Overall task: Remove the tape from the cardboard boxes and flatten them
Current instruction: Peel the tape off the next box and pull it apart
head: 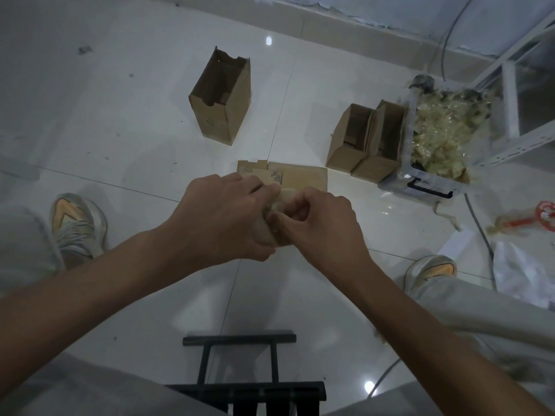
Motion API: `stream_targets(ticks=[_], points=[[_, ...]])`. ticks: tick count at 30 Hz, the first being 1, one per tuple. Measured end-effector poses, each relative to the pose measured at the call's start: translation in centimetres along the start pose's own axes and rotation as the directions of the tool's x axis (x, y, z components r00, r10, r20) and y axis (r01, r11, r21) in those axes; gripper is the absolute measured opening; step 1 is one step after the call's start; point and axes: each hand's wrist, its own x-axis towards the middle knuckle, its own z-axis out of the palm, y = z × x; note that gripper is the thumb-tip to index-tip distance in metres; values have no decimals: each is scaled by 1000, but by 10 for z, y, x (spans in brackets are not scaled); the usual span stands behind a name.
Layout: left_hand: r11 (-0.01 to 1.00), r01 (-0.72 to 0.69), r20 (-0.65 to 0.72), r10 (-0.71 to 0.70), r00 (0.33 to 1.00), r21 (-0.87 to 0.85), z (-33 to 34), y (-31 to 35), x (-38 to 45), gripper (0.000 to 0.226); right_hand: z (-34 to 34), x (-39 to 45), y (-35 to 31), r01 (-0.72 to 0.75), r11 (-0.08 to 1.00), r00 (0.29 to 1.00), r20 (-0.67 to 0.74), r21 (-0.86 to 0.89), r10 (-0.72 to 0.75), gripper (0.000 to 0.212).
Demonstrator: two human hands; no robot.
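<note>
Clear bin (420, 178) of tape scraps stands right, two open boxes (368, 139) touching it, a taller box (223, 97) upright farther back. Left hand (222, 217) and right hand (318, 223) both clench a crumpled tape wad (280, 202), hiding part of the flattened box (303, 177) below; wad's axis unclear.

We're prob. in a storeroom or packing/back room, not a living space: glossy white tiled floor (120, 121) w/ scuffs, slotted-angle metal shelving (510, 115), loose cables (477, 223) along the wall, open cardboard boxes (223, 97) on the floor, a clear plastic bin (420, 178) full of crumpled tape scraps (441, 136).
</note>
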Motion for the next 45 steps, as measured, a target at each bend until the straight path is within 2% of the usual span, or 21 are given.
stream_targets(ticks=[5, 8, 11, 13, 16, 18, 19, 21, 23, 24, 25, 27, 29, 30, 31, 33, 36, 38, 40, 43, 45], points=[[1000, -29, 8, 29, 1000, 7, -1, 3, -1, 86, -2, 2, -3, 51, 999, 997, 63, -6, -51, 33], [1000, -22, 21, 22, 1000, -14, -1, 0, -5, 84, -11, 8, 9, -53, 961, 979, 206, 270, -4, 32], [999, -18, 35, 20, 999, -51, -5, -6, -10, 86, -14, 9, 21, -173, 827, 944, 329, 535, -16, 26], [998, 2, 37, 1, 999, -69, -7, -9, -13, 90, -11, 8, 28, -209, 740, 927, 370, 639, -58, 26], [994, 48, 46, -44, 998, -99, -10, -12, -15, 96, -4, 4, 35, -287, 553, 914, 396, 782, -85, 29], [992, 71, 50, -66, 997, -107, -11, -15, -14, 98, -1, 3, 35, -290, 509, 923, 377, 811, -75, 29], [992, 73, 48, -69, 996, -99, -12, -16, -14, 98, -1, 4, 32, -264, 555, 932, 356, 789, -63, 28], [995, 71, 48, -68, 997, -73, -12, -16, -14, 98, -3, 5, 23, -162, 743, 959, 282, 650, -37, 30], [997, 56, 52, -54, 997, -48, -12, -14, -14, 97, -4, 5, 10, -33, 911, 980, 191, 412, -51, 32], [998, 47, 49, -45, 998, -37, -12, -12, -13, 95, -3, 4, 6, 22, 961, 983, 168, 277, -71, 33], [999, 41, 41, -40, 998, -30, -12, -12, -13, 93, -2, 3, 3, 69, 989, 983, 162, 132, -90, 36], [999, 29, 27, -29, 999, -15, -12, -12, -12, 91, 1, 2, 4, 142, 980, 981, 150, -138, -121, 41], [999, 13, 23, -13, 1000, 29, -10, -13, -11, 91, 5, 3, 7, 195, 938, 979, 116, -288, -168, 39], [999, 10, 20, -11, 1000, 41, -9, -13, -11, 92, 7, 3, 7, 216, 926, 976, 104, -309, -192, 36], [999, 14, 19, -15, 1000, 38, -8, -12, -11, 94, 9, 4, 9, 230, 929, 973, 100, -290, -210, 33], [999, 36, 29, -36, 999, 12, -8, -11, -12, 96, 9, 5, 11, 235, 963, 970, 92, -129, -224, 34], [998, 43, 14, -43, 999, -46, -13, -12, -13, 99, -3, 9, 16, 103, 953, 977, 151, 284, -150, 36], [989, 78, 28, -75, 997, -127, -16, -15, -13, 104, -9, 8, 19, -27, 856, 965, 238, 517, -113, 36], [971, 121, 84, -106, 991, -205, -19, -18, -12, 108, -12, 6, 21, -122, 736, 945, 304, 666, -119, 36], [936, 143, 88, -121, 989, -321, -19, -22, -11, 107, -15, 4, 23, -211, 548, 938, 326, 810, -120, 33], [927, 146, 92, -122, 988, -346, -21, -23, -9, 106, -17, 2, 21, -236, 491, 941, 323, 838, -99, 33]])
